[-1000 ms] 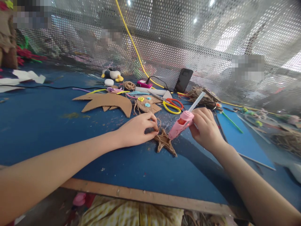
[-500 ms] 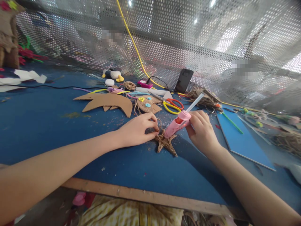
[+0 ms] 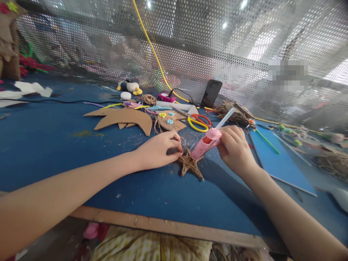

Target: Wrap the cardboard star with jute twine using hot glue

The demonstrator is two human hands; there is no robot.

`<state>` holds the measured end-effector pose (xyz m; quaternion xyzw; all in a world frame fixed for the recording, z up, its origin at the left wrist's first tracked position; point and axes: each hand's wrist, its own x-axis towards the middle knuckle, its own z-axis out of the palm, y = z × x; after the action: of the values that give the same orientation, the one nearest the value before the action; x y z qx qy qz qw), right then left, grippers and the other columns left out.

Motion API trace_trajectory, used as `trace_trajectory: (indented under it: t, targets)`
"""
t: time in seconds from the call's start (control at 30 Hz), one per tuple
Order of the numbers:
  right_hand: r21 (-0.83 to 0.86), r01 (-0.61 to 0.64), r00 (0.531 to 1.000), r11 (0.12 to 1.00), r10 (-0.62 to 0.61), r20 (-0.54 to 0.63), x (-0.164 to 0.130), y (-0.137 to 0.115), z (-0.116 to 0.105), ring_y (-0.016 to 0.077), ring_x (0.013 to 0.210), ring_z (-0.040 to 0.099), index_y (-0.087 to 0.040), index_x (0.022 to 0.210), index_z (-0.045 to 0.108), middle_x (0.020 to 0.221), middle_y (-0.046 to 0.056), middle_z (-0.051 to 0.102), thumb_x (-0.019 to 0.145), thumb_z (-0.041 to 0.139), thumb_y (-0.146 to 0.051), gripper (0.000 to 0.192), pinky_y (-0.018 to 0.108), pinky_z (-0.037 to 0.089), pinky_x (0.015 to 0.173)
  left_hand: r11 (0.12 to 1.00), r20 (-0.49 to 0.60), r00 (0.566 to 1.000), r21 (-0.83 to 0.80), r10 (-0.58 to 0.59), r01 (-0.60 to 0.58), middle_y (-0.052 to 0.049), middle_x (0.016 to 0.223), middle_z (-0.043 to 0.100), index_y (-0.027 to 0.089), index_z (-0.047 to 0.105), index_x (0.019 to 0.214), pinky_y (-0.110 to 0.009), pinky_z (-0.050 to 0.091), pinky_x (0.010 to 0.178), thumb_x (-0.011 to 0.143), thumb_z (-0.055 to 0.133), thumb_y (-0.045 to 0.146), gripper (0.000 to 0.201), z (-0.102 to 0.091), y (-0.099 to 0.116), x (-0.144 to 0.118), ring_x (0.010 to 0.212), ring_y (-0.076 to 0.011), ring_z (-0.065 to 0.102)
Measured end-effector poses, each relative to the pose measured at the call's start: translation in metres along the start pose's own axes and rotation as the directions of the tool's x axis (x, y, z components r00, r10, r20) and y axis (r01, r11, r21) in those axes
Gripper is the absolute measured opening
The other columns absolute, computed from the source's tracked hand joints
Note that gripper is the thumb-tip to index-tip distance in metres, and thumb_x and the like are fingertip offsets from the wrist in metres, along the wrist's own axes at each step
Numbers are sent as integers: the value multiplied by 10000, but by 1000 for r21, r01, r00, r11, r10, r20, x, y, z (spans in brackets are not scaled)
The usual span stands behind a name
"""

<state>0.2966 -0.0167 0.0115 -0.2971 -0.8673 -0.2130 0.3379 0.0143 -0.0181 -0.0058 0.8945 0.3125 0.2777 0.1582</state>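
A star point(image 3: 189, 167) covered with brown twine lies on the blue table. My left hand point(image 3: 160, 149) is at its left point, thumb and fingertips pinched on a strand of twine point(image 3: 185, 140) that loops up beside them. In my right hand point(image 3: 237, 150) is a pink hot glue gun point(image 3: 202, 146), gripped by its handle and tilted down. A translucent glue stick point(image 3: 226, 117) sticks out of its back end. The gun's front end sits over the star's upper right part; the nozzle tip is hidden, so I cannot tell whether it touches.
Behind my hands lie scissors point(image 3: 198, 124) with red and yellow handles, a twine-covered piece point(image 3: 176, 117) and cut cardboard point(image 3: 123, 119). A phone point(image 3: 211, 93) leans near the perforated metal screen point(image 3: 190, 47). A blue board point(image 3: 280, 159) lies to the right.
The glue gun's front end has shifted very slightly right over the star. Both hands keep their grips, and the whole view has moved a little.
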Motion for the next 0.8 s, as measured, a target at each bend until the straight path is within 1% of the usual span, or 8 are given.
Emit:
trace_trajectory:
  t: [0.07, 0.17, 0.3, 0.37, 0.5, 0.67, 0.8]
  targets:
    - [18, 23, 1000, 1000, -23, 10, 0, 1, -1, 250, 941, 614, -238, 1177, 592, 1031, 83, 709, 951, 508, -102, 277, 408, 455, 805, 1000, 2, 1000, 3, -2, 2, -69, 1069, 623, 178, 729, 895, -369, 529, 956, 939, 616, 253, 143, 0, 0, 0, 979, -196, 665]
    - [36, 6, 1000, 999, -7, 9, -1, -1, 0, 256, 949, 616, -241, 1203, 591, 1045, 87, 708, 952, 510, -114, 293, 420, 460, 810, 1000, 7, 1000, 9, -11, 11, -70, 1078, 625, 185, 734, 900, -374, 528, 961, 942, 611, 267, 154, 1, 0, 0, 988, -199, 666]
    - [-6, -34, 999, 999, 34, -11, -2, -7, 3, 259, 959, 613, -240, 1180, 588, 1044, 88, 705, 952, 502, -106, 278, 414, 458, 803, 1000, 12, 1000, 14, -13, 13, -71, 1084, 623, 183, 738, 901, -379, 523, 967, 942, 610, 269, 159, 0, 0, 0, 995, -203, 667]
    - [-17, -32, 999, 999, 32, -17, -1, -7, 3, 255, 953, 610, -235, 1159, 582, 1038, 86, 704, 952, 506, -99, 259, 404, 456, 798, 1000, 16, 1000, 15, -13, 12, -73, 1087, 621, 180, 739, 905, -380, 521, 967, 940, 611, 260, 155, 0, -1, 0, 998, -204, 666]
    - [-25, -15, 1000, 1000, 15, 7, -1, -4, 2, 250, 943, 610, -233, 1149, 584, 1034, 83, 705, 950, 520, -104, 246, 399, 451, 802, 1000, 13, 1000, 5, -9, 9, -74, 1084, 619, 174, 737, 905, -381, 519, 973, 938, 615, 249, 146, 0, -1, 0, 1007, -205, 664]
    - [-84, -36, 999, 996, 34, -32, -2, -5, 2, 256, 968, 611, -248, 1180, 595, 1051, 78, 713, 944, 514, -103, 289, 404, 442, 821, 1000, 3, 1000, 7, -1, 1, -71, 1082, 627, 185, 735, 901, -373, 523, 965, 936, 614, 250, 142, 1, -1, 0, 1004, -204, 667]
    - [-105, -36, 999, 994, 32, -38, -2, -8, 1, 259, 981, 617, -258, 1218, 589, 1061, 72, 720, 940, 526, -106, 323, 411, 444, 841, 1000, 2, 1000, 16, 7, -7, -68, 1074, 627, 191, 735, 904, -367, 524, 955, 938, 608, 247, 143, 1, -1, 0, 991, -198, 664]
